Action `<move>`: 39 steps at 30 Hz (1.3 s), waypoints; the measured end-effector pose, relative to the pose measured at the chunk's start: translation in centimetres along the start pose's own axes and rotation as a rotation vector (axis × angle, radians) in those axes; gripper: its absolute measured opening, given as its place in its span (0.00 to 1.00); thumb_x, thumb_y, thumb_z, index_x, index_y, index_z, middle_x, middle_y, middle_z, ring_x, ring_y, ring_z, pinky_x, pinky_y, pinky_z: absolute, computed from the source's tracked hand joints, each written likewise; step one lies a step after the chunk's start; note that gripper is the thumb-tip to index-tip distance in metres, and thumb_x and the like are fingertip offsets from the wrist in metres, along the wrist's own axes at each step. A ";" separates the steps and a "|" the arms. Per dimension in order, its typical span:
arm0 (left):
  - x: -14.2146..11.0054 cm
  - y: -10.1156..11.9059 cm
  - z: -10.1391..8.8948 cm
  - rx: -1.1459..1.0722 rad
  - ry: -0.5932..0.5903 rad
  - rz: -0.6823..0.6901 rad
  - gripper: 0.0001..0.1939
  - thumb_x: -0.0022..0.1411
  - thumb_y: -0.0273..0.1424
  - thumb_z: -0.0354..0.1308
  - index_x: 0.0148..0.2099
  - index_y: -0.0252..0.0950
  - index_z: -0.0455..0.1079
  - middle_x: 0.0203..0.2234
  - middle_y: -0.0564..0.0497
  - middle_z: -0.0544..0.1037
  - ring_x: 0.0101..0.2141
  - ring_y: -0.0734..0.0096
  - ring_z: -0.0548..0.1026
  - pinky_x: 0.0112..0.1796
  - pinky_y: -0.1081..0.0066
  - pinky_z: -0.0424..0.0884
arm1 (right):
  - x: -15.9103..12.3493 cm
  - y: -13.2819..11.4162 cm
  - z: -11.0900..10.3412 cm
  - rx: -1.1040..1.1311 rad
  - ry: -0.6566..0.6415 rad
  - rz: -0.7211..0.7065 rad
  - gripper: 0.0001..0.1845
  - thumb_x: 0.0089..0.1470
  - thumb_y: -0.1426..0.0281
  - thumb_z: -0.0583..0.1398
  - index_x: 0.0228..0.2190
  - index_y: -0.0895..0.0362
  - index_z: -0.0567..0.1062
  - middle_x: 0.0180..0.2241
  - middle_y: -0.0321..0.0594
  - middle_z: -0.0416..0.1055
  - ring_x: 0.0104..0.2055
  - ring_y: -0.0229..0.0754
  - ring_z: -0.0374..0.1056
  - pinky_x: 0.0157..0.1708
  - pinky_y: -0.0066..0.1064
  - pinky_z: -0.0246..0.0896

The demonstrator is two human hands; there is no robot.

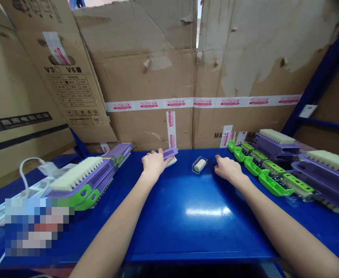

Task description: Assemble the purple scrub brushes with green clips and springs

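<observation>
My left hand [154,164] is closed around a purple slotted brush piece [169,153] with white bristles on its underside, just above the blue table. To its right lies a small clear plastic box [199,165] with a cream roller and a green end. Beyond that box, my right hand [228,168] hovers low over or rests on the table, its fingers curled and the index finger pointing forward. Whether anything is between those fingers is hidden. Nearest to this hand on its right is a row of bright green handle-like parts [253,166].
Purple brush parts with cream bristles [78,173] are stacked at left, beside white cables [27,181] and a power strip. More purple parts [276,148] and clear-cased green pieces [298,182] line the right. Cardboard [146,77] walls the back of the blue table [198,235].
</observation>
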State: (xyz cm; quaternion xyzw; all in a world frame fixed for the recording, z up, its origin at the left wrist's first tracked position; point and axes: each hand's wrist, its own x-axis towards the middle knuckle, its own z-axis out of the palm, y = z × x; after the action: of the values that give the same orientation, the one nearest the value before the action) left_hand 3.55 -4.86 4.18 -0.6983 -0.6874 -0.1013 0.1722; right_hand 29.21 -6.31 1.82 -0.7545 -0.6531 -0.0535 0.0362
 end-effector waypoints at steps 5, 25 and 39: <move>-0.3 0.7 0.2 -0.029 0.033 0.048 0.30 0.60 0.53 0.46 0.48 0.32 0.66 0.37 0.35 0.74 0.38 0.49 0.74 0.34 0.63 0.67 | 0.0 -0.3 0.2 0.030 0.050 -0.033 0.29 0.51 0.72 0.50 0.56 0.59 0.63 0.41 0.56 0.73 0.41 0.54 0.72 0.34 0.37 0.62; -0.3 0.8 0.1 -0.045 0.001 0.033 0.30 0.61 0.52 0.45 0.49 0.32 0.65 0.39 0.36 0.74 0.41 0.49 0.73 0.36 0.61 0.67 | -1.7 -4.7 1.7 0.221 0.363 -0.431 0.21 0.61 0.68 0.46 0.55 0.55 0.64 0.42 0.42 0.70 0.37 0.42 0.69 0.31 0.29 0.59; -0.4 0.8 0.1 -0.049 0.013 0.041 0.30 0.60 0.53 0.45 0.48 0.31 0.65 0.38 0.35 0.74 0.40 0.48 0.73 0.35 0.60 0.67 | -1.4 -3.4 0.6 0.077 0.550 -0.339 0.22 0.63 0.67 0.43 0.53 0.56 0.67 0.38 0.43 0.69 0.34 0.40 0.68 0.25 0.28 0.53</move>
State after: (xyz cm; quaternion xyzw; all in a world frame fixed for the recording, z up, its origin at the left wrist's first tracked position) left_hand 4.35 -5.17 3.89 -0.7156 -0.6691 -0.1191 0.1613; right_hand 25.68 -7.13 1.02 -0.5903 -0.7368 -0.2358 0.2302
